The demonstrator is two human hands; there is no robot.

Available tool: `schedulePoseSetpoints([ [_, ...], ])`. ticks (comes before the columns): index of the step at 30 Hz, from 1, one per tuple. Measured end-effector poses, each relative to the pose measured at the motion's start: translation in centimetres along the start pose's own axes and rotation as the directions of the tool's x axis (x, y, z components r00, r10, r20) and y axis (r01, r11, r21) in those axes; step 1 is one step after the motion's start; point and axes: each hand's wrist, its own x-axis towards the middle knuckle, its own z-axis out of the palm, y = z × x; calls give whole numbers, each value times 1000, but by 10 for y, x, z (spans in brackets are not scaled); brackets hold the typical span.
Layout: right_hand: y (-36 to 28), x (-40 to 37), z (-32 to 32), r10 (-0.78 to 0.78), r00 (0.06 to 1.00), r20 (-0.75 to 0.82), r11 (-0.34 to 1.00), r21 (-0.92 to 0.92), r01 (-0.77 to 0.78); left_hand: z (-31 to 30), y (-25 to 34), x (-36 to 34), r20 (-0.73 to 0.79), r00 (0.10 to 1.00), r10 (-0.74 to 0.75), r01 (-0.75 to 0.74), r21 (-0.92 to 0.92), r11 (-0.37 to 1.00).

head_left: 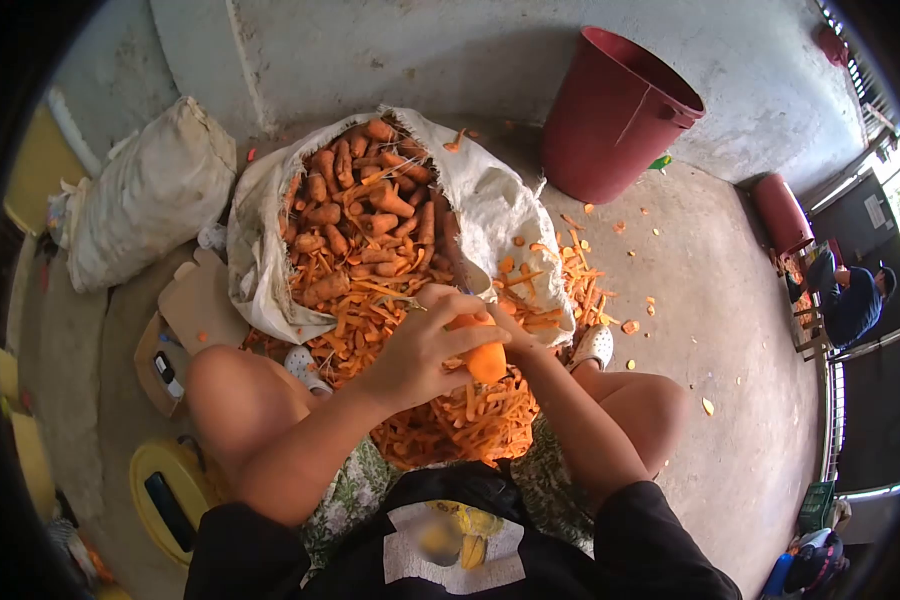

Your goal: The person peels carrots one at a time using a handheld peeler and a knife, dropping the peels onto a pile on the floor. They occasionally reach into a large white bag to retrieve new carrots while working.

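Note:
A peeled orange carrot [486, 361] is gripped by my left hand [422, 348], whose fingers wrap round its side. My right hand [505, 328] is closed at the carrot's far end, touching or very near it; what its fingers hold is hidden. Below both hands, a heap of carrot peelings [460, 425] lies between my legs. Just beyond them, a white woven sack [260, 255] lies open, full of unpeeled carrots [380, 200], with more peel strips spilling at its mouth.
A tall red bin [610, 120] stands by the wall, back right. At left are a stuffed white sack [155, 195], an open cardboard box [205, 300] and a yellow container [160, 490] with a phone [170, 510] on top. Carrot scraps dot the floor; another person [855, 300] sits far right.

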Motion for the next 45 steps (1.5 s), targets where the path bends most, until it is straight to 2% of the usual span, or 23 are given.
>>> schedulePoseSetpoints([
  [2, 25, 9, 10, -179, 968, 178, 899, 429, 87, 6, -5, -1, 1, 1000, -25, 25, -94, 995],
  [3, 15, 6, 7, -180, 968, 174, 898, 431, 89, 8, -6, -1, 4, 999, -53, 53, -94, 994],
  [5, -16, 0, -1, 22, 973, 228, 755, 634, -166, 11, -10, -3, 6, 996, -84, 85, -90, 992],
  [7, -26, 2, -6, 101, 975, 196, 752, 627, -203, 11, -14, -5, -43, 974, -221, 217, -79, 973],
  [9, -41, 1, -16, 263, 965, 7, 778, 589, -217, 7, -21, -4, -48, 972, -230, 229, -29, 973],
  [10, -37, 4, -15, 189, 980, -55, 855, 501, -136, 6, -23, -3, -8, 939, -343, 342, -43, 939],
  [11, -38, 5, -16, 187, 981, -53, 855, 500, -136, 6, -26, -4, 34, 892, -451, 452, -53, 891],
  [13, -47, 4, -16, 115, 971, -209, 959, 280, -54, 10, -32, -8, 28, 879, -476, 476, -12, 879],
  [14, -52, 2, -18, 151, 966, -212, 988, 62, -141, 11, -34, -9, 74, 855, -514, 516, -11, 857],
  [15, -62, -2, -19, 148, 967, -209, 988, 64, -138, 11, -34, -9, 119, 828, -548, 553, -7, 833],
  [17, -86, -13, -20, 125, 957, -260, 948, -253, -193, 8, -33, -7, 148, 810, -567, 567, 45, 822],
  [19, -111, -26, -23, 152, 952, -267, 934, -276, -227, 7, -34, -7, 179, 791, -585, 578, 92, 810],
  [22, -115, -36, -27, 85, 959, -269, 926, -334, -176, 6, -38, -8, 61, 820, -570, 570, 12, 822],
  [24, -109, -41, -26, -72, 985, -155, 857, -515, -18, 1, -35, -3, 27, 777, -629, 627, 43, 778],
  [28, -106, -43, -18, 19, 992, -126, 849, -522, -83, 0, -32, -1, 3, 776, -631, 630, 27, 776],
  [31, -101, -42, -17, 15, 990, -140, 850, -520, -86, 1, -35, -5, -11, 787, -617, 616, 62, 785],
  [33, -97, -41, -18, -2, 991, -135, 842, -534, -71, 1, -37, -8, 24, 855, -518, 519, -32, 854],
  [36, -91, -38, -19, -17, 992, -128, 843, -535, -54, -1, -38, -9, 44, 863, -503, 505, -100, 858],
  [40, -81, -31, -16, -32, 991, -133, 840, -541, -45, -4, -42, -12, 77, 858, -507, 511, -47, 858],
  [41, -76, -27, -20, -32, 991, -133, 840, -540, -46, -2, -47, -17, 100, 863, -494, 504, -167, 847],
  [42, -68, -20, -28, 186, 968, -169, 857, -453, -244, -1, -49, -19, 121, 869, -480, 493, -284, 822],
  [43, -58, -14, -37, 399, 899, -181, 825, -357, -438, -5, -36, -15, 124, 868, -481, 496, -283, 821],
  [45, -22, -6, -58, 391, 867, -308, 664, -558, -497, -19, -10, -8, 350, 915, -199, 392, -658, 643],
])
